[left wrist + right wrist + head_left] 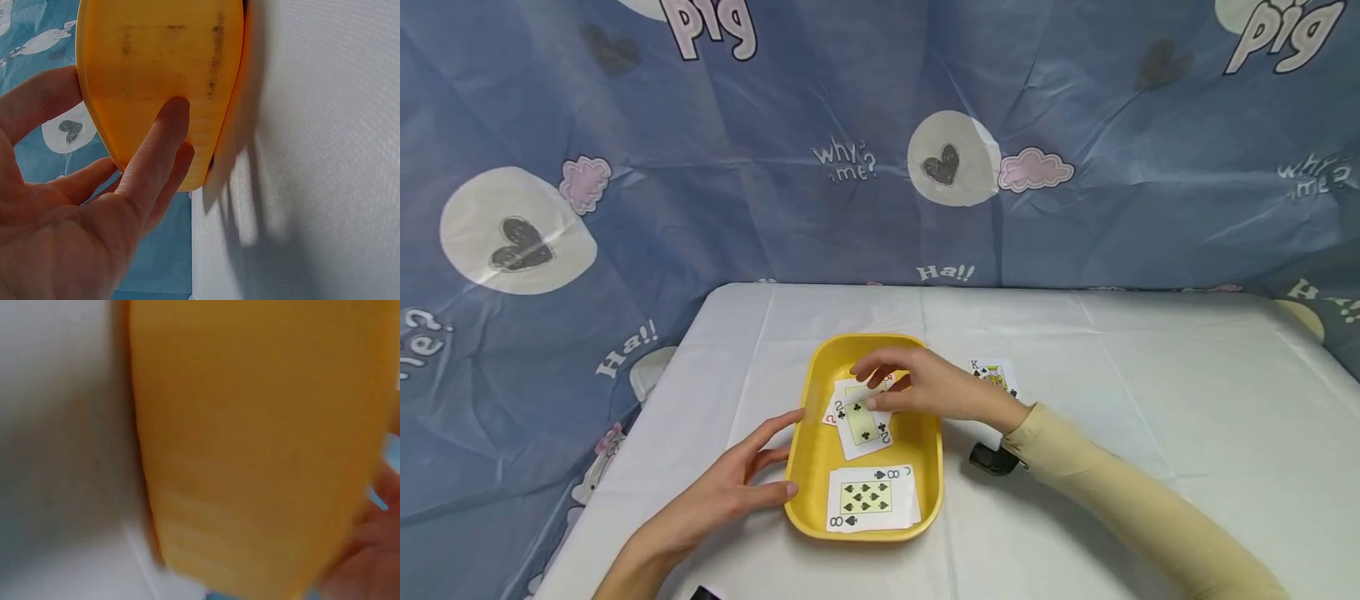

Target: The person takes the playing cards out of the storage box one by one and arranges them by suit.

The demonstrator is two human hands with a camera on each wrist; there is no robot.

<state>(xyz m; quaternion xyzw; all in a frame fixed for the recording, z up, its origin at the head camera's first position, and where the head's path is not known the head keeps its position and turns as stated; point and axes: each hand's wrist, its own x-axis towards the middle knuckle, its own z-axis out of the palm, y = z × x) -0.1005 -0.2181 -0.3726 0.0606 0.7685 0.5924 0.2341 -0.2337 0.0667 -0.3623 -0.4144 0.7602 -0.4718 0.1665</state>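
A yellow tray stands on the white cloth with playing cards inside. At its left rim rests my left hand, fingers spread and fairly straight; in the left wrist view a fingertip presses the outer wall. Over the tray's far half is my right hand, fingers bent loosely, thumb tip right at a two of clubs card. That card overlaps a red-marked card, partly hidden under it and the hand. An eight of spades tops a small stack in the near half. The right wrist view is blurred.
A king card lies right of the tray, partly behind my right forearm. A black wrist device sits below that wrist. The white-covered table meets a blue printed cloth at the back.
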